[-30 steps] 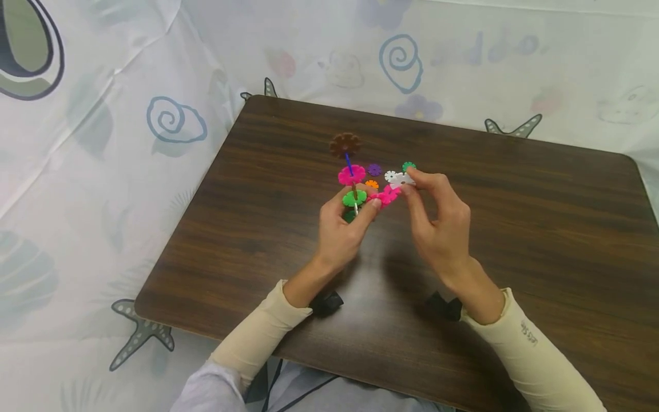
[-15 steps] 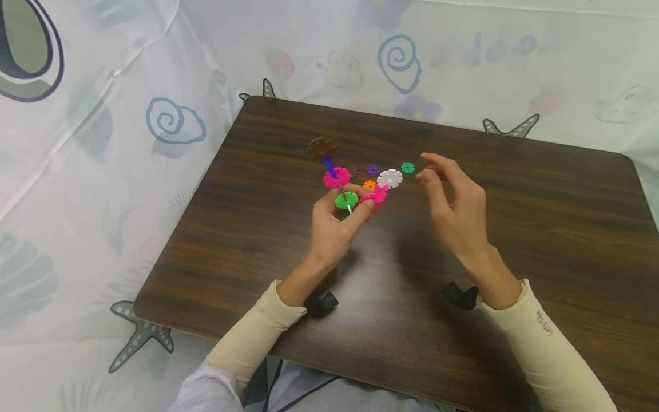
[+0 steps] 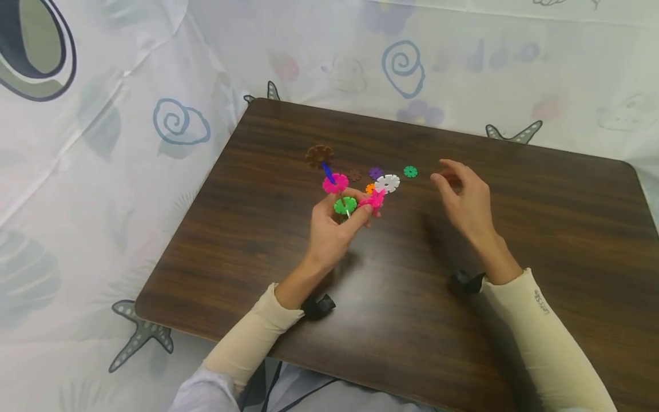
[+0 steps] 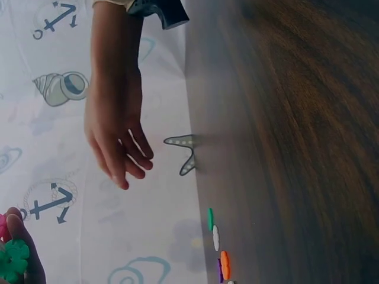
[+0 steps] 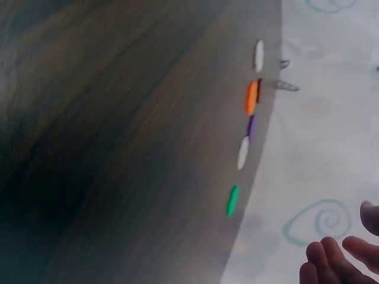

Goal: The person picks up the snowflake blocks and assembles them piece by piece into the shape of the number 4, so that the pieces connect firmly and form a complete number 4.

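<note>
My left hand [image 3: 332,229] grips a chain of joined snowflake discs near the middle of the table. In it I see a brown disc [image 3: 320,155] at the far end, a blue disc [image 3: 328,171] seen edge-on, a pink disc [image 3: 336,183] and a light green disc [image 3: 345,205]. Between thumb and fingers are more pink discs [image 3: 377,198], with a large white disc [image 3: 387,183] at their outer end. Part of the chain is hidden by the palm. To the right, my right hand [image 3: 467,200] hovers with loosely bent fingers, holding nothing.
Loose small discs lie beyond the hands on the dark wooden table [image 3: 247,229]: brown [image 3: 354,175], purple [image 3: 376,172], orange [image 3: 369,188] and green [image 3: 410,171]. White loose discs [image 5: 243,152] show in the right wrist view. Printed cloth surrounds the table's far and left sides.
My right hand has let go of the white disc and drawn away to the right. The chain in my left hand, white disc included, has shifted slightly left.
</note>
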Tool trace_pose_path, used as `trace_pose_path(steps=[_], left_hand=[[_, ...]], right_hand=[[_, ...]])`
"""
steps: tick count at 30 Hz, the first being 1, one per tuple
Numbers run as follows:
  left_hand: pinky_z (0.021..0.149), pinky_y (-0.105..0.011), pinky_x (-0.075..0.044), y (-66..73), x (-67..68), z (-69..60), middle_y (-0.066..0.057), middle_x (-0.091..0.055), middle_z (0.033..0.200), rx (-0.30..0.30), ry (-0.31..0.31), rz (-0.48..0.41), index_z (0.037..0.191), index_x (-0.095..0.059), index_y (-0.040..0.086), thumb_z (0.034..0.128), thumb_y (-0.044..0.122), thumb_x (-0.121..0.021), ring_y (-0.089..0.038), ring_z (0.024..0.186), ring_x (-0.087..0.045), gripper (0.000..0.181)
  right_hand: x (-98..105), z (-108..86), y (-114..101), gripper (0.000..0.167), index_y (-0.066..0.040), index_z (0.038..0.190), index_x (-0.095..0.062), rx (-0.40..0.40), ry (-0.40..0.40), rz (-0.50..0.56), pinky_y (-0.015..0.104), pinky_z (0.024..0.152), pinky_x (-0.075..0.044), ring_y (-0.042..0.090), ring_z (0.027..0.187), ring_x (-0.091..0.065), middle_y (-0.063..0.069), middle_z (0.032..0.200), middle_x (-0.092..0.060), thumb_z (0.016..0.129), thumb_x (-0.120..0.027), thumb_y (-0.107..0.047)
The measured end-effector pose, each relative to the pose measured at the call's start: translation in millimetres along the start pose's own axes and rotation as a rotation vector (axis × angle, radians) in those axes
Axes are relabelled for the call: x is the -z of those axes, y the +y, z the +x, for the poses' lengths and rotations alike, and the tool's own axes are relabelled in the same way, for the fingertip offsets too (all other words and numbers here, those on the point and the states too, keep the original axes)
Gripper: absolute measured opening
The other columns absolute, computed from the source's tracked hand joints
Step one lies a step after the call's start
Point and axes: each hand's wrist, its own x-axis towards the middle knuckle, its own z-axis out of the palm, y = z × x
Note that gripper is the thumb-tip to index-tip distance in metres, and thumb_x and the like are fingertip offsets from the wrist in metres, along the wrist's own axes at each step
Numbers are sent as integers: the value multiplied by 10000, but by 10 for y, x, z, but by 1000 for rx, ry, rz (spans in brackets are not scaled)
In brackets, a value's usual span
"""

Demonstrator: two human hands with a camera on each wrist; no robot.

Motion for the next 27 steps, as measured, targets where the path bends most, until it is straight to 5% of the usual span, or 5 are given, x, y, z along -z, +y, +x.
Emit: trace_pose_path(steps=[5,20,27], left_hand=[[677,-295,-603,-18,8,2,-307,-701,873,6,-2,2,989,-629,-79,918,7,-674,-156,772,-735,120],[685,-286,-592,-54,11,12,-287,-716,861,33,-32,47,987,-631,-44,926,36,-683,-174,698,-677,113],[684,-280,-589,-75,23,15,-278,-715,863,34,-47,61,994,-631,-46,930,32,-679,-302,691,-661,112]], right_hand=[[15,83,124,544,2,1410,-583,-46,-64,-29,575,1013,-489,406,1096,-669,228,1176,-713,1003,-681,-345],[-223,268,376,597,19,1469,-510,-104,-227,-100,603,1032,-470,449,1180,-612,291,1265,-643,1016,-665,-336],[-329,403,364,609,23,1488,-479,-144,-326,-158,592,1044,-475,439,1196,-590,291,1285,-606,1014,-667,-311]])
